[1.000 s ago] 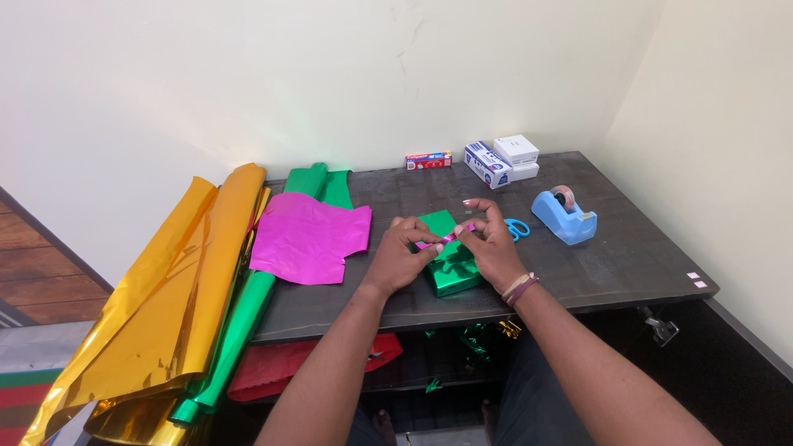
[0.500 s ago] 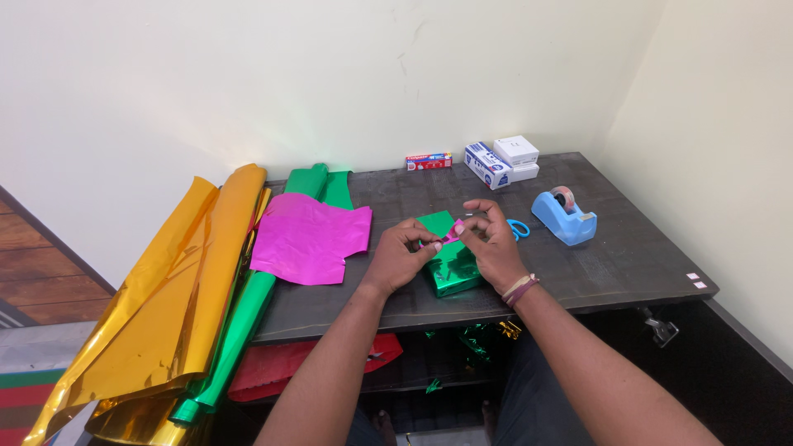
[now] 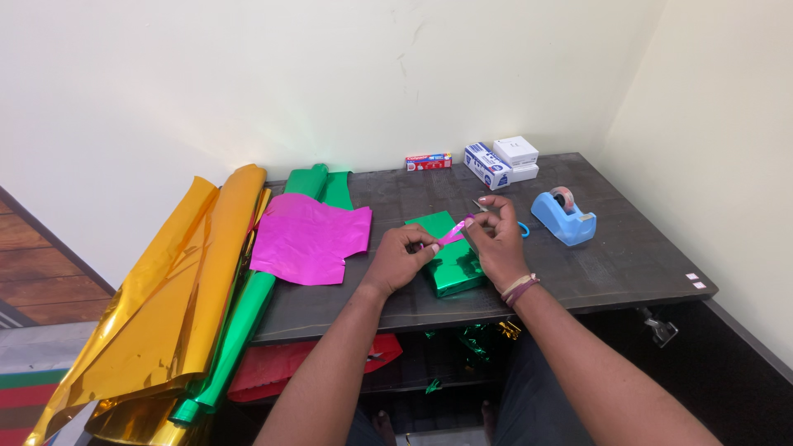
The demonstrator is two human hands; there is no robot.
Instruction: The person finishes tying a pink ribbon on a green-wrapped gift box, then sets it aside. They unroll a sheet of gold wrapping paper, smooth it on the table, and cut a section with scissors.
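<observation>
Head view: over a dark bench (image 3: 628, 256), the left hand (image 3: 398, 258) and right hand (image 3: 496, 239) pinch opposite ends of a narrow pink foil strip (image 3: 446, 236), stretched taut between them just above a green foil-wrapped box (image 3: 450, 264). The box lies on the bench beneath and between both hands. A pink foil sheet (image 3: 310, 238) lies to the left, beside green (image 3: 239, 330) and gold foil rolls (image 3: 173, 306); a blue tape dispenser (image 3: 563, 216) sits to the right.

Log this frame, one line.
left hand: pinches pink foil strip | right hand: pinches strip's other end | under: green foil-wrapped box
</observation>
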